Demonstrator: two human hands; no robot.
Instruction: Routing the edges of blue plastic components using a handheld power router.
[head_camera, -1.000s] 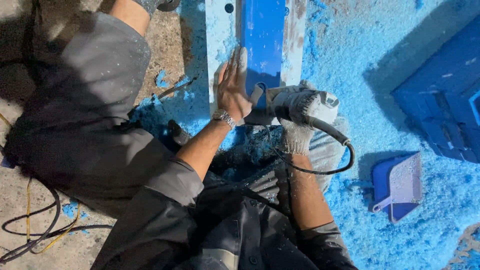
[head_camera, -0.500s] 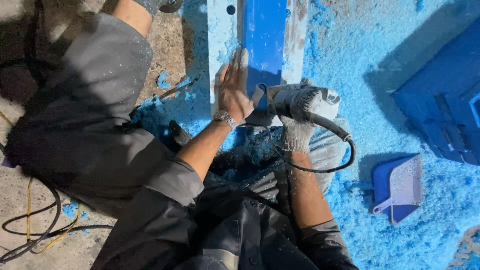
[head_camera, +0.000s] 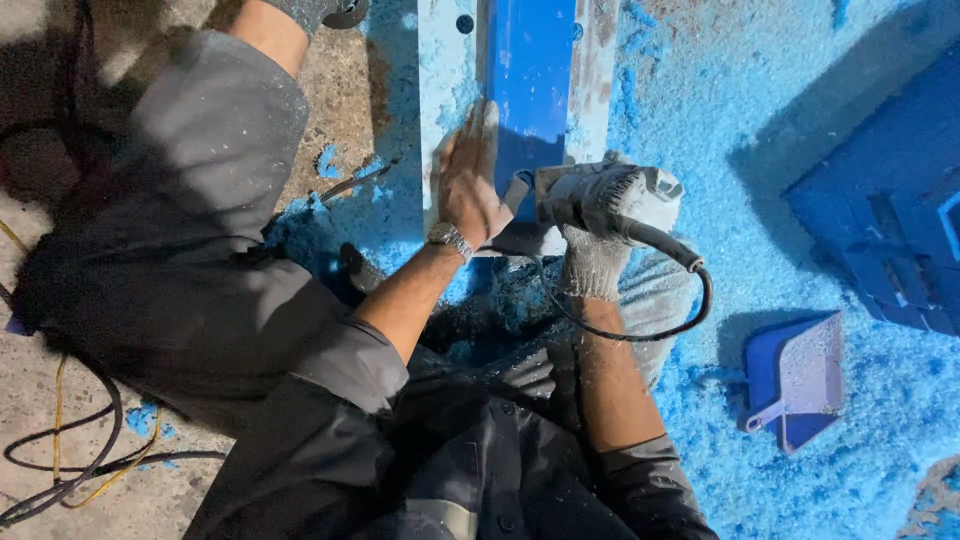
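Looking down from the head camera, I see my left hand (head_camera: 468, 185) lying flat and open, fingers together, pressed on the pale stripped edge of a long blue board (head_camera: 528, 85) that runs away from me across the floor. A metal watch (head_camera: 452, 240) sits on that wrist. My right hand (head_camera: 592, 262), in a light knitted glove, is closed around the body of a grey power tool (head_camera: 606, 198); the tool's front end meets the near end of the board, just beside my left thumb. I cannot tell which kind of head the tool carries, since the housing hides it. A black cord (head_camera: 640, 315) leaves the tool's rear, loops down past my right forearm and curves back under it.

The board shows a deep blue centre strip with paler, worn bands on both sides and a small round hole near the far end. Blue shavings (head_camera: 690, 90) cover the ground to the right and gather around my knees. A blue dustpan (head_camera: 798, 380) lies on those shavings, well apart from the tool, on my right. A dark blue panel (head_camera: 880, 230) sits further right, partly in shadow. On the left, black and yellow cables (head_camera: 70, 450) trail over bare concrete beside my grey trouser leg (head_camera: 180, 260).
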